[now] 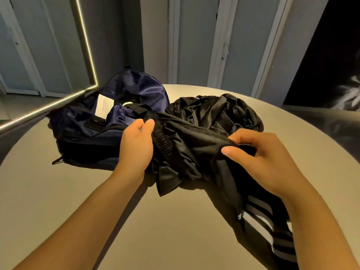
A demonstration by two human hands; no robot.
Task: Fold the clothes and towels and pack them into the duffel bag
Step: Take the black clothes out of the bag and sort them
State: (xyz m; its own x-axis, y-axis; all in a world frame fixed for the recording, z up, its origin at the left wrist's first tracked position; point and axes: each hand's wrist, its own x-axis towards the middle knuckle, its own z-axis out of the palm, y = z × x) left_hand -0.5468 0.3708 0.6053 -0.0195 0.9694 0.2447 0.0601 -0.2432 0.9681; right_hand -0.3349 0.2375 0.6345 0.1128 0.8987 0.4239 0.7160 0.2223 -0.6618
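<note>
Head view: over the round surface (58,191), left hand (134,145) and right hand (259,154) each pinch bunched black shorts (187,145) beside the open duffel bag (93,121); slippery cloth could slide loose and spoil the fold.

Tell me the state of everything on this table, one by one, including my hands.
Duffel bag: open, navy lining showing.
Black garment: unfolded, bunched, held by both hands.
Clothes pile: crumpled, unfolded, behind the garment.
Striped cloth: loose, unfolded, trailing toward the near edge.
Left hand: grips the elastic waistband.
Right hand: pinches the garment's fabric.
</note>
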